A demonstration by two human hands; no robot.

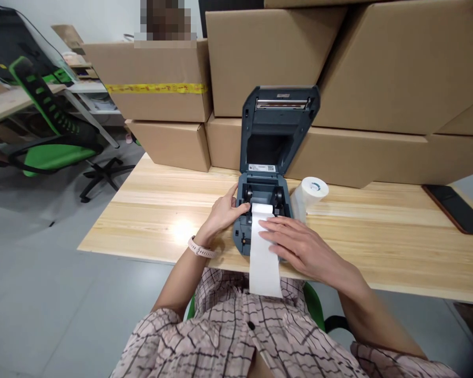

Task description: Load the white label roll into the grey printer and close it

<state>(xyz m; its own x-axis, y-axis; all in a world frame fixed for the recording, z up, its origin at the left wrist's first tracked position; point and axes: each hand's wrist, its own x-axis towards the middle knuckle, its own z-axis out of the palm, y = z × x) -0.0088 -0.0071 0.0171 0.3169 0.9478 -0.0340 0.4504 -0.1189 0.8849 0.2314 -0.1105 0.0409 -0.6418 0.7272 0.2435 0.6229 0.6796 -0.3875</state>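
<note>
A dark grey label printer (243, 231) stands on the table with its lid (278, 131) raised. My left hand (223, 212) grips the printer's left side, thumb over the rim and fingers along the outside. A white strip of label paper (265, 268) runs from inside the printer, over its front and past the table edge toward my lap. My right hand (299, 244) lies over the strip with its fingers stretched out, touching the paper. Beside the printer on the right is a white paper roll (314, 188). The roll holders inside are partly hidden by my hands.
Stacked cardboard boxes (271, 58) line the back of the wooden table (142, 215). A dark phone (457, 207) lies at the far right, with someone's fingertip near the edge. A green chair (59, 155) stands at left. A person (165, 21) is behind the boxes.
</note>
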